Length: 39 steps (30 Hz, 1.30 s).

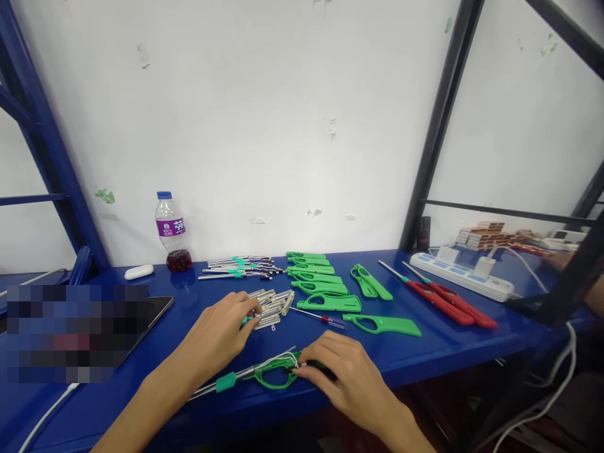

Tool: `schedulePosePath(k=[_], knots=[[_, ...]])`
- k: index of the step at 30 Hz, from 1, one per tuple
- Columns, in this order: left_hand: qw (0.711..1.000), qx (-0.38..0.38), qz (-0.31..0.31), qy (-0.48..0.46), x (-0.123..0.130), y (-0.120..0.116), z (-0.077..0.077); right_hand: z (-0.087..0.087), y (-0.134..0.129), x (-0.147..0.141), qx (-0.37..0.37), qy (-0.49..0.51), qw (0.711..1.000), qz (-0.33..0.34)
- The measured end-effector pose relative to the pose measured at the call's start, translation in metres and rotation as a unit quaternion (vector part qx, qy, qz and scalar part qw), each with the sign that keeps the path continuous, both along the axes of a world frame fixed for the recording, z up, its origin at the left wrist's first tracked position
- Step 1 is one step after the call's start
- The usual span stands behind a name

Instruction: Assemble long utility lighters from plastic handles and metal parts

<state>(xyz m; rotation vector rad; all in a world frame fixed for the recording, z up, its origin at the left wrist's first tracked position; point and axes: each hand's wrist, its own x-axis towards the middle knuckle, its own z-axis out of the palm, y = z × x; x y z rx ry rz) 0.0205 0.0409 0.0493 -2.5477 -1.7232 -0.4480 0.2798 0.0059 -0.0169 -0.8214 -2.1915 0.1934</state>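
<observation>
My right hand (346,377) is closed on a green lighter casing (274,382) at the table's front edge, thumb and fingers pinched by its white wires. A metal lighter tube (245,372) with a teal sleeve (225,382) reaches left from this casing. My left hand (221,333) is closed in a pinch beside a pile of pale metal-and-white parts (272,305). At its fingertips shows a small green piece (246,320), mostly hidden. Just right of the pile lies a screwdriver (334,322).
Several green casings (321,286) and wired tubes (240,267) lie toward the wall. Two red lighters (438,302) and a white power strip (462,277) are on the right. A drink bottle (172,236), white case (139,272) and dark tablet (155,314) are left.
</observation>
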Motion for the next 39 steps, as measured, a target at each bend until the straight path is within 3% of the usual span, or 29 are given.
schedulePosePath(k=[11,16,20,26,34,39], knots=[[0.998,-0.012,0.021,0.056,0.012,0.0,-0.003,-0.002,0.003,0.001,-0.011,-0.005,1.0,-0.001],[0.999,-0.002,0.043,0.016,0.001,-0.009,0.003,-0.002,0.003,0.001,-0.006,-0.007,1.0,-0.005],[0.999,-0.006,0.041,0.0,-0.006,-0.013,-0.001,-0.002,0.001,0.0,-0.002,-0.006,1.0,-0.007],[1.0,-0.013,0.018,0.017,-0.007,-0.009,-0.009,0.0,0.001,0.0,0.002,-0.005,1.0,-0.009],[0.998,0.009,0.053,0.041,-0.031,-0.002,-0.005,-0.001,0.001,0.0,0.002,-0.005,1.0,-0.009],[0.997,0.004,0.064,0.046,-0.033,-0.007,-0.008,0.0,0.0,0.0,0.002,-0.004,1.0,-0.007]])
